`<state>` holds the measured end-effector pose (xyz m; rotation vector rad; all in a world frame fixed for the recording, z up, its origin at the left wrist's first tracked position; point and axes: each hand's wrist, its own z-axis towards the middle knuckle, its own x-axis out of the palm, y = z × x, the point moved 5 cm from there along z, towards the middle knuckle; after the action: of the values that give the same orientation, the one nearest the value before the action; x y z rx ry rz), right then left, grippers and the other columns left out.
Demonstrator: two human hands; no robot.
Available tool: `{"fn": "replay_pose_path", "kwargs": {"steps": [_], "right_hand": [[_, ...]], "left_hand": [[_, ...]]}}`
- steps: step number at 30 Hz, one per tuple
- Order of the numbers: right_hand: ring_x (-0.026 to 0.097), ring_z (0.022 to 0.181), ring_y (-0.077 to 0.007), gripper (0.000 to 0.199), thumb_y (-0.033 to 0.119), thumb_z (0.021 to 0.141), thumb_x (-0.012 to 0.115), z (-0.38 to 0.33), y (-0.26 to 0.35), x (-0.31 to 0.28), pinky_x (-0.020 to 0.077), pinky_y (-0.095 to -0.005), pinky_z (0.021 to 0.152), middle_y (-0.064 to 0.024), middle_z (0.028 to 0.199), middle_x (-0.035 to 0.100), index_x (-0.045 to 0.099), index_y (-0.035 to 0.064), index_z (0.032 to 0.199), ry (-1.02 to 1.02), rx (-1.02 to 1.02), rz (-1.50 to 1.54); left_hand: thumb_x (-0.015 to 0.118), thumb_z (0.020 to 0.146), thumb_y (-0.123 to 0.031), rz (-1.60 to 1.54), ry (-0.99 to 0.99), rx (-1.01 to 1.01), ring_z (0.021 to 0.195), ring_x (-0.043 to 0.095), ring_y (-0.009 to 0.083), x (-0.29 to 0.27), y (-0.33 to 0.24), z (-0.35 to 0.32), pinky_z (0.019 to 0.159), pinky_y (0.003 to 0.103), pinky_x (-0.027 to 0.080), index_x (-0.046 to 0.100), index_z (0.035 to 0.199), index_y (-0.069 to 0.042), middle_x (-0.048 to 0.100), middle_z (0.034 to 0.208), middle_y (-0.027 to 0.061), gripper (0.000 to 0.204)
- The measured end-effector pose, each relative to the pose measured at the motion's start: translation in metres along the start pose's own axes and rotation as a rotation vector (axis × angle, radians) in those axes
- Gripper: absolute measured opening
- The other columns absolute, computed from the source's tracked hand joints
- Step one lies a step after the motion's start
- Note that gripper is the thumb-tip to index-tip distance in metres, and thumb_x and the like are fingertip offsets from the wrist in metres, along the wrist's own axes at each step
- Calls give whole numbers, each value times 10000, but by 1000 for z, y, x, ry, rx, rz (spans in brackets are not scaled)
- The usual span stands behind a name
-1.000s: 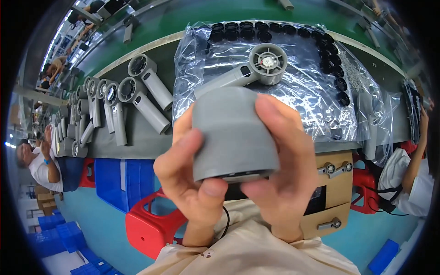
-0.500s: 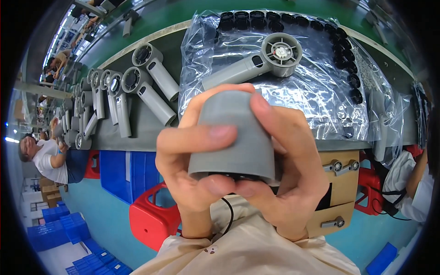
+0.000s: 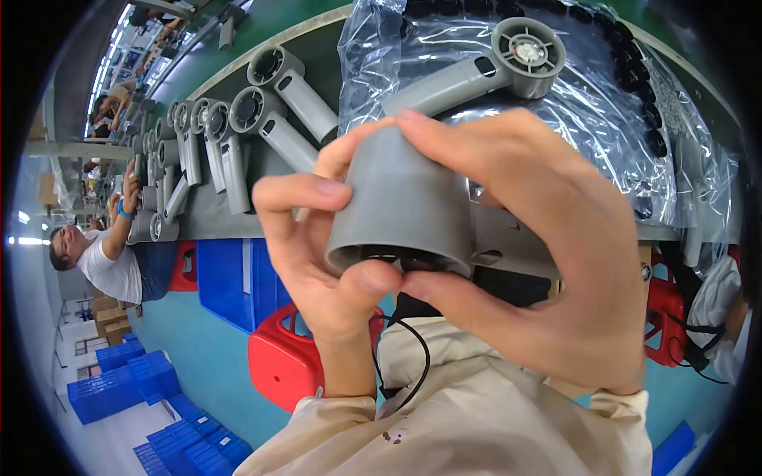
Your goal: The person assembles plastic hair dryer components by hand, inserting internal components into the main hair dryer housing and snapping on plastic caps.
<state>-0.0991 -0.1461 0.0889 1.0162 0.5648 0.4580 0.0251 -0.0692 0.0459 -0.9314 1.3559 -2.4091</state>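
I hold a grey tapered plastic shell (image 3: 401,202), open end toward me, close to the camera. My left hand (image 3: 317,262) grips its left side, with the thumb at the lower rim. My right hand (image 3: 548,246) wraps over the top and right side, its thumb meeting the left thumb at the rim. Behind the shell, a grey fan-headed handle part (image 3: 484,67) lies on a clear plastic sheet (image 3: 603,127) on the workbench.
A row of similar grey handle parts (image 3: 238,135) lies on the bench at the left. Black round pieces (image 3: 647,103) line the sheet's far edge. Below the bench are a red stool (image 3: 282,361) and blue crates (image 3: 230,274). Another person (image 3: 103,254) sits at far left.
The shell and both hands have come closer to the camera, and my right hand has closed further over the top. The view has tilted, so the bench sits higher.
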Motion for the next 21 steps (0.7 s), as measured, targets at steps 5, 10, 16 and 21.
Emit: {"fn": "replay_pose_path", "kwargs": {"steps": [5, 10, 16, 21], "right_hand": [[562, 773, -225, 597, 2, 536, 715, 6, 17, 3, 460, -299, 643, -110, 946, 579, 591, 19, 1120, 18, -196, -237], [562, 791, -258, 572, -10, 542, 700, 18, 10, 8, 473, -313, 659, -127, 941, 575, 610, 26, 1106, 152, -130, -212], [560, 917, -222, 645, 13, 616, 718, 14, -4, 4, 467, -284, 755, -160, 1110, 510, 500, -38, 1222, 214, -142, 140], [510, 1040, -244, 660, 102, 704, 695, 1, 6, 3, 453, -313, 821, -185, 1202, 454, 407, -81, 1270, 168, -61, 164]], "left_hand": [[808, 646, -246, 1, 67, 9, 1122, 479, 407, 8, -7, 5, 911, 453, 414, 481, 1043, -46, 430, 1174, 386, 552], [762, 690, -217, 118, 185, 220, 1100, 501, 387, -6, 3, 13, 902, 445, 420, 554, 992, -51, 462, 1176, 338, 402], [696, 724, -489, 352, 199, 311, 1136, 475, 385, 10, -28, 11, 875, 417, 464, 528, 1107, -73, 455, 1200, 342, 590], [738, 723, -234, 319, 322, 245, 1140, 464, 380, 15, -35, 9, 955, 450, 356, 577, 1082, -13, 452, 1211, 313, 451]]}}
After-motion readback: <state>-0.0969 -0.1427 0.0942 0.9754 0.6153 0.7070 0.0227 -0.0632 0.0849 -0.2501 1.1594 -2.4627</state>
